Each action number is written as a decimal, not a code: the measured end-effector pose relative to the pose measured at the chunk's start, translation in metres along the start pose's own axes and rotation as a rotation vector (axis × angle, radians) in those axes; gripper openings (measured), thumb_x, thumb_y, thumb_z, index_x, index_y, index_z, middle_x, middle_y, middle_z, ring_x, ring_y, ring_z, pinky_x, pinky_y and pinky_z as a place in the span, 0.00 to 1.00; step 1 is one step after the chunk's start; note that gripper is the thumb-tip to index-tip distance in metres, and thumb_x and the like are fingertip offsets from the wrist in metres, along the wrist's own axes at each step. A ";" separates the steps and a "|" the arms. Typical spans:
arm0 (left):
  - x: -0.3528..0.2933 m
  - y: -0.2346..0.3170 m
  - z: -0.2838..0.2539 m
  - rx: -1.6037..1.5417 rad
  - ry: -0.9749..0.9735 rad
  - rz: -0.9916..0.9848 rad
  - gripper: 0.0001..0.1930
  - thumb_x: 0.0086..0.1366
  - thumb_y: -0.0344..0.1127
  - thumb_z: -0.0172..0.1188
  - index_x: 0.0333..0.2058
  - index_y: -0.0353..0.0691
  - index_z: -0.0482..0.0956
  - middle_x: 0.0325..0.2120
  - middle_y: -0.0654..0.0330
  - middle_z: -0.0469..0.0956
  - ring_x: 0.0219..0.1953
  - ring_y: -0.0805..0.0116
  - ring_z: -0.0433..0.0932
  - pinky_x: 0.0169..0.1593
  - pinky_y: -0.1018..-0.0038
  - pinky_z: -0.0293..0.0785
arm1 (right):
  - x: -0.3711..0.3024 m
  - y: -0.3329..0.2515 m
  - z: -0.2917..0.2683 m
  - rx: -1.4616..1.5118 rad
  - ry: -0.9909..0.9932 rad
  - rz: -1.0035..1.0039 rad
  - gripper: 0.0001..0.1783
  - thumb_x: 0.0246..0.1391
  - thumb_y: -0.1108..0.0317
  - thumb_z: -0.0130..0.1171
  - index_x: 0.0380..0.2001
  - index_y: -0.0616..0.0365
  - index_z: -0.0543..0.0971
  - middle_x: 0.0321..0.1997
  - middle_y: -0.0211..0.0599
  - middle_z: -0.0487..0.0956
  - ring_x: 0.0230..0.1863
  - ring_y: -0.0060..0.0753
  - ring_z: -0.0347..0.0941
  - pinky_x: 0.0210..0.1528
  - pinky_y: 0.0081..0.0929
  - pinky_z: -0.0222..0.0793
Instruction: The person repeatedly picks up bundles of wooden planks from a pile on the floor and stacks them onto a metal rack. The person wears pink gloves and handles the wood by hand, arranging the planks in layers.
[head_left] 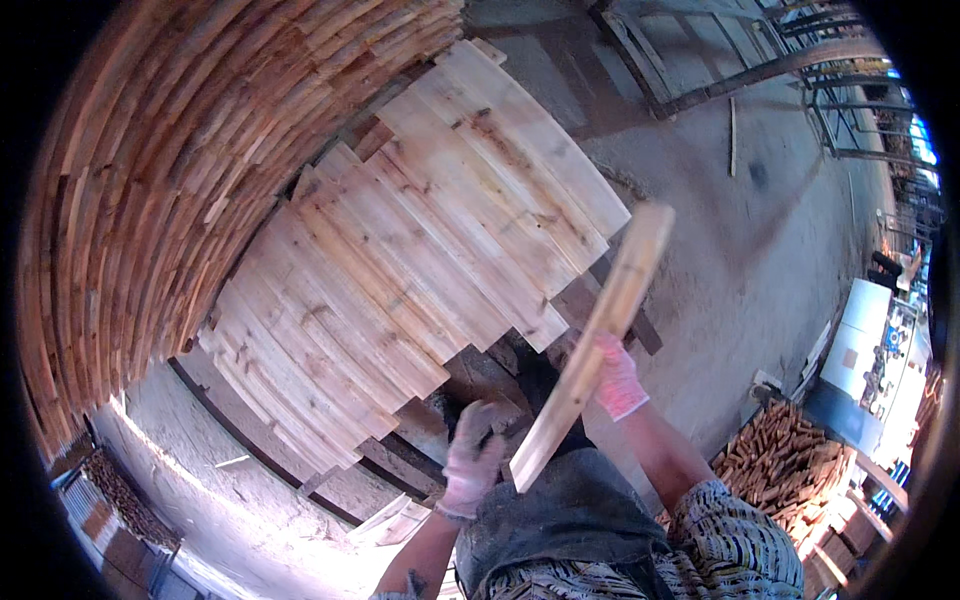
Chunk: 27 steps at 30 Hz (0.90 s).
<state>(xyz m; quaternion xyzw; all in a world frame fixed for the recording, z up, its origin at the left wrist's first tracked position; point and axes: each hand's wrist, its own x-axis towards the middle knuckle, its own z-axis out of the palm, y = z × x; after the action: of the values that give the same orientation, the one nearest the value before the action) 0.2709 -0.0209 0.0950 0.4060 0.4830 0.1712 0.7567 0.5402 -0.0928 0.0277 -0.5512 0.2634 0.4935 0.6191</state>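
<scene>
A single pale wooden board (600,335) is tilted in front of my body, its far end slightly blurred. My right hand (618,378), in a pinkish work glove, grips it near the middle from the right side. My left hand (473,462), gloved too, hovers left of the board's near end with its fingers apart and nothing in them. Ahead of me many similar boards (400,250) lie side by side in a broad layer, their near ends stepped unevenly. Dark support bars (395,470) show beneath that layer.
A tall wall of stacked boards (150,200) rises along the left. At the lower right lies a heap of short wood pieces (785,460), near a white and blue machine (860,340). A wooden frame (720,90) stands at the back right on the concrete floor (720,240).
</scene>
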 end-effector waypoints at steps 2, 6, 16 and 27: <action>-0.019 -0.024 -0.037 -0.061 0.272 -0.161 0.31 0.64 0.20 0.56 0.66 0.33 0.60 0.60 0.50 0.71 0.64 0.61 0.69 0.67 0.68 0.64 | 0.018 0.006 -0.033 0.058 0.093 -0.074 0.24 0.51 0.57 0.71 0.48 0.55 0.76 0.40 0.36 0.77 0.39 0.42 0.77 0.43 0.41 0.78; -0.076 -0.076 -0.092 -0.011 0.371 -0.274 0.34 0.66 0.23 0.58 0.69 0.36 0.57 0.63 0.50 0.68 0.65 0.62 0.67 0.66 0.68 0.62 | 0.078 0.040 -0.022 0.019 0.127 -0.003 0.30 0.61 0.52 0.62 0.61 0.53 0.69 0.57 0.39 0.76 0.59 0.46 0.72 0.61 0.49 0.69; -0.089 -0.093 -0.095 -0.030 0.332 -0.236 0.30 0.68 0.30 0.61 0.67 0.36 0.62 0.56 0.55 0.75 0.57 0.68 0.72 0.61 0.74 0.67 | 0.116 0.061 0.055 0.056 -0.043 -0.050 0.35 0.57 0.45 0.65 0.60 0.53 0.70 0.55 0.38 0.76 0.56 0.43 0.72 0.60 0.47 0.70; -0.106 -0.100 -0.103 0.002 0.544 -0.211 0.35 0.65 0.33 0.64 0.67 0.32 0.59 0.60 0.48 0.72 0.65 0.62 0.68 0.67 0.70 0.60 | 0.105 0.115 0.089 -0.158 0.028 0.000 0.30 0.58 0.47 0.64 0.57 0.51 0.73 0.50 0.29 0.77 0.47 0.36 0.73 0.53 0.38 0.72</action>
<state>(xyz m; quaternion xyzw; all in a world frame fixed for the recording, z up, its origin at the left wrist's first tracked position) 0.1173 -0.1047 0.0582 0.2936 0.7078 0.1938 0.6126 0.4567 0.0136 -0.0902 -0.6053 0.2323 0.5048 0.5700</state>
